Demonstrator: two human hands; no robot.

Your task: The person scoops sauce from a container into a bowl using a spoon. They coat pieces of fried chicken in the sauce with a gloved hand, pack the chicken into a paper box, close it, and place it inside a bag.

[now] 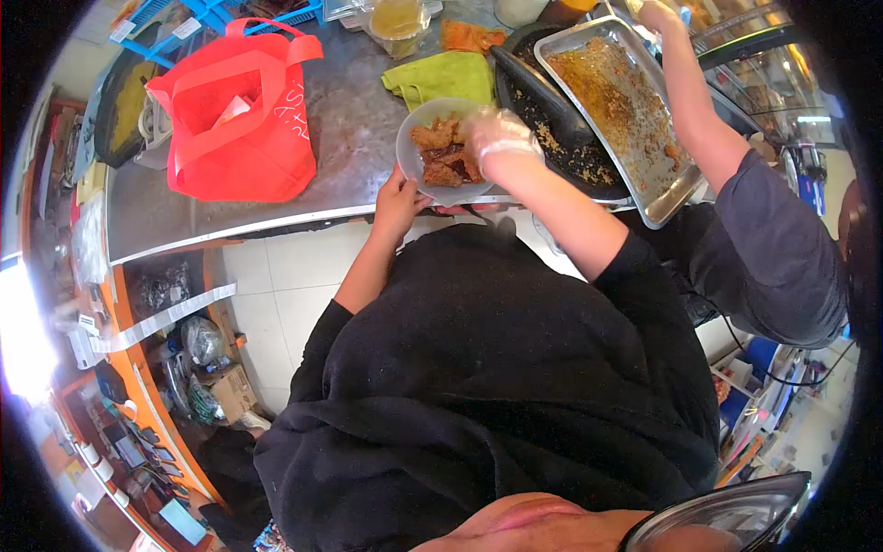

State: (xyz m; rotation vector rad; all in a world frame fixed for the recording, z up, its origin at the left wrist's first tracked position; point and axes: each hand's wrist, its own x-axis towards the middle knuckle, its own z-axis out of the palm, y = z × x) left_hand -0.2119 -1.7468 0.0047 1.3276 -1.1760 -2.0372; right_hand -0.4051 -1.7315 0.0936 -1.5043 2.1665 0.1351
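Observation:
My left hand [402, 201] grips the near left rim of a round pale bowl [405, 147] at the counter's front edge. Browned, crumbly pieces of food [441, 152] lie in the bowl. My right hand [503, 135], in a thin clear glove, is over the bowl's right side; its fingers are smeared by motion, so I cannot make out whether they hold anything. Behind the bowl lies a green cloth [446, 81]. To the right are a dark round pan [579, 152] with crumbs and a metal tray [655, 198] with crumbs and oil.
A red bag [244, 152] stands on the metal counter [345, 101] at the left. Blue baskets [198, 18] and a clear container [397, 23] are at the back. A co-worker's arm [699, 110] reaches past the tray at the right.

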